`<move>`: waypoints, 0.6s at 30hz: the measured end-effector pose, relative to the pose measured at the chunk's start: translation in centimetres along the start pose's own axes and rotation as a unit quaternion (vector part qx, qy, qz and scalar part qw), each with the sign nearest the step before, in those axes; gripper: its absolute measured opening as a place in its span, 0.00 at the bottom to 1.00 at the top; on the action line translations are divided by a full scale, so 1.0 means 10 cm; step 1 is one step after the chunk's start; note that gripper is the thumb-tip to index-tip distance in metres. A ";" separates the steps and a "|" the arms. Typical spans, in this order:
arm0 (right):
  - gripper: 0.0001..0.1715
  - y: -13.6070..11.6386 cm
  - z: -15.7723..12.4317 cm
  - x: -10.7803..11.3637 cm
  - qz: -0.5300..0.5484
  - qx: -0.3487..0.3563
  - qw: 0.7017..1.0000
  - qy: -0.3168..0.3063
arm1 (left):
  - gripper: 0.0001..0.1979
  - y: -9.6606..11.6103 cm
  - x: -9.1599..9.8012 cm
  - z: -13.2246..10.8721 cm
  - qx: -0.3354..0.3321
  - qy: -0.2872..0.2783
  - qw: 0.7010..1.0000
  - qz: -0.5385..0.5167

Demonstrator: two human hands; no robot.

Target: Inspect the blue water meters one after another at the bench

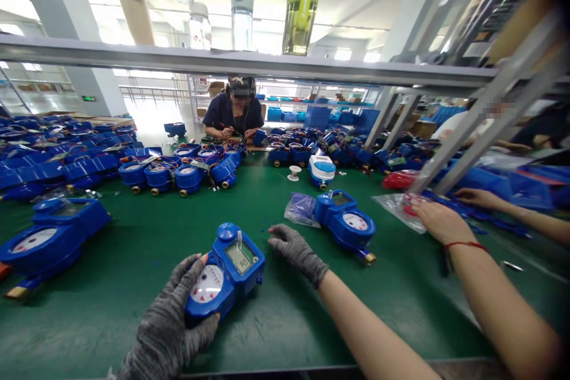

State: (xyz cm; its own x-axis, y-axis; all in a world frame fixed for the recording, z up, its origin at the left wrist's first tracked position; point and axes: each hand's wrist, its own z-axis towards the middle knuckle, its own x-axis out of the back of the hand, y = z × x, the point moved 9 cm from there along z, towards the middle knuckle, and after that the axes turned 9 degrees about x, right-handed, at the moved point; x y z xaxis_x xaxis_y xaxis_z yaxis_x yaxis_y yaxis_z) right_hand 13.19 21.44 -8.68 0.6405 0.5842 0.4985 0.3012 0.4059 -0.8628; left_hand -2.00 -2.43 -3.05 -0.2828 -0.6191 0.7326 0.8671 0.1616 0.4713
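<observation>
My left hand (pixel 171 314), in a grey fingerless glove, is wrapped round the lower left part of a blue meter (pixel 238 258) with a white round dial and a small display. My right hand (pixel 296 252), gloved the same way, is just right of that meter, apart from it; its fingers are bent and bunched near small blue bits, and whether they pinch anything is too small to tell. A second blue meter (pixel 345 219) lies right of my right hand, beside a bag of purple-blue pieces (pixel 303 209).
Another blue meter (pixel 57 234) lies at the left on the green table (pixel 262 332). Many meters are heaped behind. A co-worker's hands (pixel 440 219) reach in at the right near plastic bags. A person (pixel 234 110) sits opposite. Bottles (pixel 305 6) stand on the overhead shelf (pixel 267 68).
</observation>
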 end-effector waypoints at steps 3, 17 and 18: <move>0.18 0.07 0.28 0.16 -0.217 -0.001 0.974 0.058 | 0.36 0.09 0.03 0.00 0.038 0.039 0.996 0.070; 0.16 -0.07 0.37 -0.04 -0.414 0.033 0.909 -0.016 | 0.22 -0.04 0.13 0.39 0.036 -0.147 0.971 -0.185; 0.17 -0.06 0.33 -0.05 -0.422 0.040 0.906 -0.018 | 0.20 -0.03 0.10 0.40 0.054 -0.150 0.962 -0.222</move>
State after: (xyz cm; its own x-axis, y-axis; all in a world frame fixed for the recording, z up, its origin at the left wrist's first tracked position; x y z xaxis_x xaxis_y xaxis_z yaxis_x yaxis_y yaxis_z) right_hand 10.31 23.19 -8.11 0.1823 0.0638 0.9812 0.6205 0.7667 -0.1651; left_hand -4.20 -0.05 -0.47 -0.7350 -0.3982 0.5488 0.5903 0.0225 0.8069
